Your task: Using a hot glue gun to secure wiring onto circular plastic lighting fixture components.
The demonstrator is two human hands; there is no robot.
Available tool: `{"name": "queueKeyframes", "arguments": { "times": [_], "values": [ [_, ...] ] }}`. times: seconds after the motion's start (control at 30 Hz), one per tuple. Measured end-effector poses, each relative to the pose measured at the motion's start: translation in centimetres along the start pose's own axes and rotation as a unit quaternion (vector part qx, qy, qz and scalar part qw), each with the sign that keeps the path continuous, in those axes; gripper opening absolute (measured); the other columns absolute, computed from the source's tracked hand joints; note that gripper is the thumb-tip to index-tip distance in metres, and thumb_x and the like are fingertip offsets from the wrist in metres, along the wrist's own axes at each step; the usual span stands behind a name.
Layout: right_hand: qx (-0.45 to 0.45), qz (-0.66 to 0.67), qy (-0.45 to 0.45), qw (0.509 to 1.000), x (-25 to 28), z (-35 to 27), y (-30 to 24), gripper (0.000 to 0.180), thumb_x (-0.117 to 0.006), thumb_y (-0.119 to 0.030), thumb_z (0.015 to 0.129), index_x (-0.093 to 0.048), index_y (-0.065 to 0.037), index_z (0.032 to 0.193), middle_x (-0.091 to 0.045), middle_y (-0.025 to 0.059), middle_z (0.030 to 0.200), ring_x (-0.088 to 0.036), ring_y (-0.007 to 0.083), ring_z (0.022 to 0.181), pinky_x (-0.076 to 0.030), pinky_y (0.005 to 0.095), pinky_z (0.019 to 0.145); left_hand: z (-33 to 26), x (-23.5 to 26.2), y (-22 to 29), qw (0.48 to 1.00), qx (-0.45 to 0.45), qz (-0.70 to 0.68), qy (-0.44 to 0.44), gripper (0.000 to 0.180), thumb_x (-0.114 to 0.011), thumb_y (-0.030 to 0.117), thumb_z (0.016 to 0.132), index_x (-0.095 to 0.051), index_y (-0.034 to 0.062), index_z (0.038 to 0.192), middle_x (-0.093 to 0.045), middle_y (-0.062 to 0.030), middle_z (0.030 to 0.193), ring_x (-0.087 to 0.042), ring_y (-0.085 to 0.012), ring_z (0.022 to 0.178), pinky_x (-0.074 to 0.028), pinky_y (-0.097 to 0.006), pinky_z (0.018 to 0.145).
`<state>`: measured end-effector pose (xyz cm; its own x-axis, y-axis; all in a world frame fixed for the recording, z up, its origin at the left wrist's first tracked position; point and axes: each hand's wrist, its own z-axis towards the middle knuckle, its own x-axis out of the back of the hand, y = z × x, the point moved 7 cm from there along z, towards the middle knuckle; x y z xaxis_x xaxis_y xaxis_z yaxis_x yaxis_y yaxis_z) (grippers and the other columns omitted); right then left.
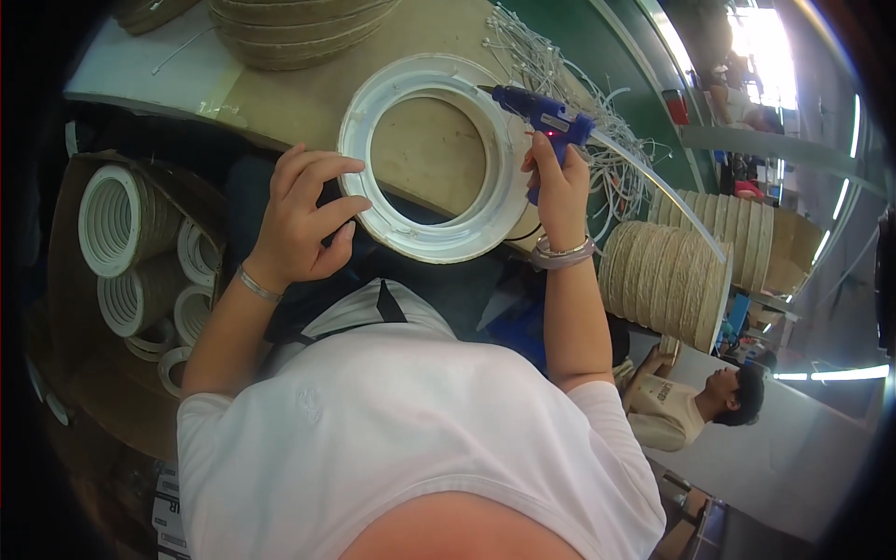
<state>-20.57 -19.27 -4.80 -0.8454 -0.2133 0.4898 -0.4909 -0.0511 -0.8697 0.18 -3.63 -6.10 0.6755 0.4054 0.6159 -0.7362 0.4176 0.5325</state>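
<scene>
A white ring-shaped frame (434,245) lies at the table's near edge, part of it reaching over the edge. Its wide round hole shows the tabletop. My left hand (308,210) is at the ring's left rim, fingers spread and curved, with some fingertips at or against the rim. My right hand (562,196) grips a blue glue gun (546,112) by its handle, above the ring's right side. The gun's nozzle points left over the ring's far right rim. A long pale glue stick (658,191) juts out of its back.
White cables (616,159) lie heaped at the far right. Stacked rings (299,28) stand on the table (233,103) at the back. A cardboard box (89,364) of white rings is at my left. More ring stacks (658,280) and a seated person (677,406) are at the right.
</scene>
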Motion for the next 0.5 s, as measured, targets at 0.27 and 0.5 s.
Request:
{"name": "queueKeyframes", "arguments": {
  "times": [0.27,0.5],
  "values": [
    [-0.006,0.020,0.006,1.000,-0.09,0.12,0.28,0.025,-0.053,-0.025,0.082,-0.054,-0.002,0.072,-0.049,-0.0003,0.058,-0.043,0.0054,0.048,-0.033,0.0185,0.045,0.23,0.00,0.01,1.000,-0.002,-0.002,0.006,0.018,-0.052,0.014,0.059,-0.060,0.0093,0.074,-0.051,-0.0088,0.104,-0.044,-0.0252,0.097,-0.026,-0.042,0.092],
    [-0.003,0.001,0.005,1.000,0.19,-0.23,0.33,0.026,-0.055,-0.026,0.081,-0.051,-0.004,0.067,-0.047,-0.0014,0.055,-0.041,0.0057,0.047,-0.032,0.0190,0.044,0.32,0.05,0.09,1.000,-0.001,-0.003,0.011,0.017,-0.052,0.013,0.058,-0.060,0.0092,0.073,-0.051,-0.0087,0.104,-0.044,-0.0248,0.097,-0.026,-0.042,0.092]
  ]
}}
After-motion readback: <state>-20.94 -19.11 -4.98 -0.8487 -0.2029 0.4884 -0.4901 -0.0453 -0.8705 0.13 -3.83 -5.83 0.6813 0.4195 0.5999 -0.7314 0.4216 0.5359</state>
